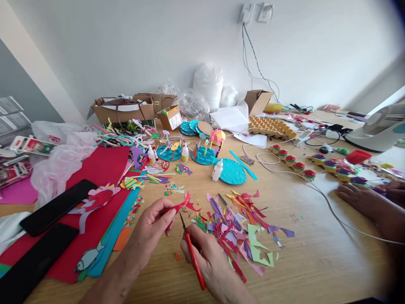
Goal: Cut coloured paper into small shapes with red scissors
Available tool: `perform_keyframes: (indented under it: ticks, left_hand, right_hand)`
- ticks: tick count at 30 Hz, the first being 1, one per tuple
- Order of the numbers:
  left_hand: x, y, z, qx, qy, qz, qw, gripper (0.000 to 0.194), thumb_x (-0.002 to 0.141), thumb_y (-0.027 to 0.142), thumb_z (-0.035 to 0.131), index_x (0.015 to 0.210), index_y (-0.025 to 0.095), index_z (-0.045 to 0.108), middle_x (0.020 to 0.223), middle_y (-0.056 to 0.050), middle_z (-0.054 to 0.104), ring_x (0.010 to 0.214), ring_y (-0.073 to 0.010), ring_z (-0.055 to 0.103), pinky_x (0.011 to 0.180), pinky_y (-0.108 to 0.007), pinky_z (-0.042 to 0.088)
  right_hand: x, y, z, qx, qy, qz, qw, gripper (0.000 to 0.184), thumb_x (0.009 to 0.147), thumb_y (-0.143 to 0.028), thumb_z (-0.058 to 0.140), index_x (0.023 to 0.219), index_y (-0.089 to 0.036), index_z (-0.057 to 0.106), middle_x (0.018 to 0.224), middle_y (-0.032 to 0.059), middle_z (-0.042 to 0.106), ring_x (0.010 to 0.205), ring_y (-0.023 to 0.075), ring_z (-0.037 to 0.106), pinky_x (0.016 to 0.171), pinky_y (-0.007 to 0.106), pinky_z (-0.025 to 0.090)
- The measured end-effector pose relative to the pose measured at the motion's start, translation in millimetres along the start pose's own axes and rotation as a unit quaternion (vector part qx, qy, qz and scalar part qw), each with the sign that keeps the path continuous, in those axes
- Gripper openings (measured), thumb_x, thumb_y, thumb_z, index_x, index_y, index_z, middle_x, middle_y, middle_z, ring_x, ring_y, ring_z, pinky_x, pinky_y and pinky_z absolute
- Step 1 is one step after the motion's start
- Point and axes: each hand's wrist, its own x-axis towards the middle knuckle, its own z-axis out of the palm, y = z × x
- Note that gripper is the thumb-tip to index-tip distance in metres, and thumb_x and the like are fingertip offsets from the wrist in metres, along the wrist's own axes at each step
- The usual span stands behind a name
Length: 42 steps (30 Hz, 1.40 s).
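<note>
Between the thumb and fingers of my left hand (158, 220) is a strip of red paper (182, 204), its forked end pointing up and away from me. My right hand (205, 253) is closed around red-handled scissors (193, 257), whose dark blades point up at the paper's lower edge. I cannot tell whether the blades touch it. Just right of both hands lies a heap of coloured paper scraps (230, 228), with a pale green cut-out offcut (257, 247) on its near side. A small patterned paper fish (173, 188) lies beyond my left hand.
At left, two black phones (58, 207) rest on red paper sheets (104, 169). Blue discs (232, 172) and a white glue bottle (217, 169) stand mid-table. A white cable (322, 194) crosses the right side, near another person's hand (357, 200) and painted egg-carton cups (294, 162).
</note>
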Motion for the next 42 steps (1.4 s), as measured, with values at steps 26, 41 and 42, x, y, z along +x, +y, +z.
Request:
perform_keyframes:
  ticks: [26, 41, 42]
  left_hand:
    - [-10, -24, 14.1, 0.002, -0.113, -0.119, 0.986, 0.019, 0.071, 0.035, 0.059, 0.069, 0.017, 0.054, 0.051, 0.007, 0.043, 0.047, -0.0094, 0.038, 0.045, -0.02, 0.034]
    - [0, -20, -14.1, -0.016, -0.048, -0.094, 0.994, 0.013, 0.069, 0.026, 0.062, 0.069, 0.018, 0.052, 0.055, 0.006, 0.05, 0.051, -0.0094, 0.044, 0.049, -0.021, 0.037]
    - [1, -20, -14.6, -0.016, -0.049, -0.093, 0.994, 0.014, 0.069, 0.026, 0.063, 0.068, 0.018, 0.052, 0.054, 0.006, 0.05, 0.051, -0.0096, 0.043, 0.049, -0.021, 0.037]
  right_hand:
    - [-33, 28, 15, -0.024, 0.103, 0.017, 0.994, 0.03, 0.085, -0.033, 0.041, 0.06, -0.02, 0.033, 0.054, -0.005, 0.033, 0.051, 0.0088, 0.029, 0.046, 0.022, 0.022]
    - [-24, 10, 14, -0.093, 0.042, 0.06, 0.993, 0.024, 0.088, -0.033, 0.041, 0.068, -0.019, 0.041, 0.062, -0.0036, 0.045, 0.056, 0.0106, 0.04, 0.052, 0.021, 0.028]
    - [-23, 9, 13, -0.094, 0.035, 0.056, 0.993, 0.023, 0.088, -0.032, 0.041, 0.068, -0.019, 0.042, 0.062, -0.0037, 0.045, 0.056, 0.0104, 0.04, 0.052, 0.021, 0.027]
